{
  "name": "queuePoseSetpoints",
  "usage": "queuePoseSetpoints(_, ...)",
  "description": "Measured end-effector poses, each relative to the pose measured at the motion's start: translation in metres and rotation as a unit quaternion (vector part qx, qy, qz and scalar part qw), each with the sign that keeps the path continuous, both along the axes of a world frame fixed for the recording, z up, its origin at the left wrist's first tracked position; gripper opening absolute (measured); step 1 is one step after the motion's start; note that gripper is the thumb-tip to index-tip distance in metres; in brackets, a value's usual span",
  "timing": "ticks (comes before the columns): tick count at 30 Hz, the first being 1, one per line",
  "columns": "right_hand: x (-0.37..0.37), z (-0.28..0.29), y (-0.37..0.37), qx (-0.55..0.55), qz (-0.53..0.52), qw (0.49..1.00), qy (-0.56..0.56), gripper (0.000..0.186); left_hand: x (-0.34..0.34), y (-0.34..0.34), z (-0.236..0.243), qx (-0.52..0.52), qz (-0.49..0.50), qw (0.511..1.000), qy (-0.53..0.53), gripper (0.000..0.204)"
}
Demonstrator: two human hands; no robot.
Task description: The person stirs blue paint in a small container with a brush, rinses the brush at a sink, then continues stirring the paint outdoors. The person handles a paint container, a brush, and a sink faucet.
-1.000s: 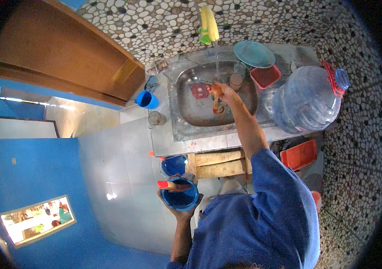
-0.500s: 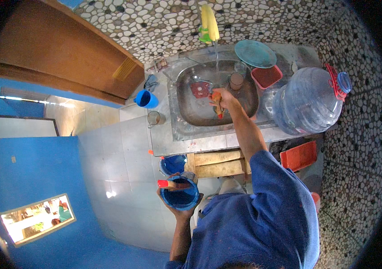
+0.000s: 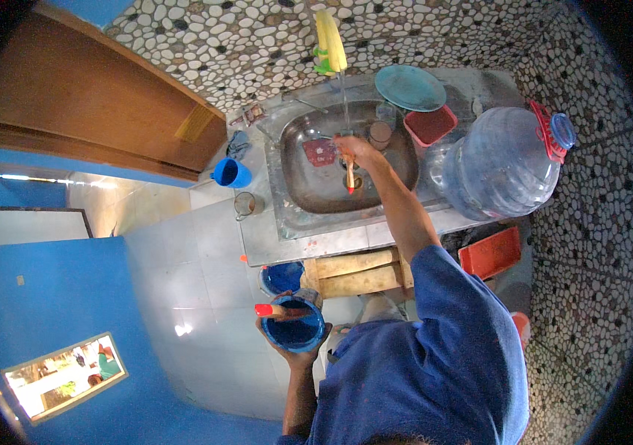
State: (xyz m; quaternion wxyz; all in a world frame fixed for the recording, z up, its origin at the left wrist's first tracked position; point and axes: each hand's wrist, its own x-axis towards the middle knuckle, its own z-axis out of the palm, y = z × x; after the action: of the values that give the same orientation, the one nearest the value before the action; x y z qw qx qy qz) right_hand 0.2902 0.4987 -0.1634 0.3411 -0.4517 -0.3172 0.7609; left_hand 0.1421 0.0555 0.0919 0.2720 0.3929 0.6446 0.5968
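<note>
My left hand grips a blue paint container at lower centre, with a red-tipped wooden-handled brush lying across its mouth. My right hand is closed on a second red-tipped brush, held over the steel sink basin in the stream from a tap wrapped in something yellow and green. A flat red item and a cup lie in the basin. Whether the bristles touch the basin I cannot tell.
Counter: teal plate, red tub, large water jug, blue mug, glass mug. Below: blue bucket, wooden boards, orange tray. A wooden door and window are at left.
The view has shifted, so the sink appears slightly left. My right hand has shifted a little in the basin and turned the brush. My left hand still holds the container.
</note>
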Motion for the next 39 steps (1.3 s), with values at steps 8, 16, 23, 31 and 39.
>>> queuePoseSetpoints(8, -0.006, -0.011, 0.003, 0.131, -0.083, 0.956, -0.25, 0.049, -0.002, 0.007, 0.002, -0.002, -0.003, 1.0, -0.005, 0.134)
queuePoseSetpoints(16, 0.001, -0.012, 0.027, 0.277, -0.146, 0.92, -0.234, 0.052, -0.011, 0.007, 0.0, -0.003, -0.019, 1.0, -0.013, 0.135)
queuePoseSetpoints(23, -0.014, 0.141, 0.001, 0.233, -0.073, 0.969, 0.025, 0.047, -0.011, -0.004, -0.006, 0.003, 0.015, 1.0, -0.014, 0.131)
queuePoseSetpoints(31, 0.015, -0.157, 0.005, -0.021, 0.135, 0.958, -0.25, 0.026, -0.022, 0.001, 0.005, 0.005, 0.006, 1.0, -0.015, 0.126)
queuePoseSetpoints(39, -0.096, 0.05, 0.0, 0.543, 0.335, 0.623, -0.453, 0.042, -0.014, -0.011, 0.003, 0.002, 0.077, 0.997, -0.026, 0.129)
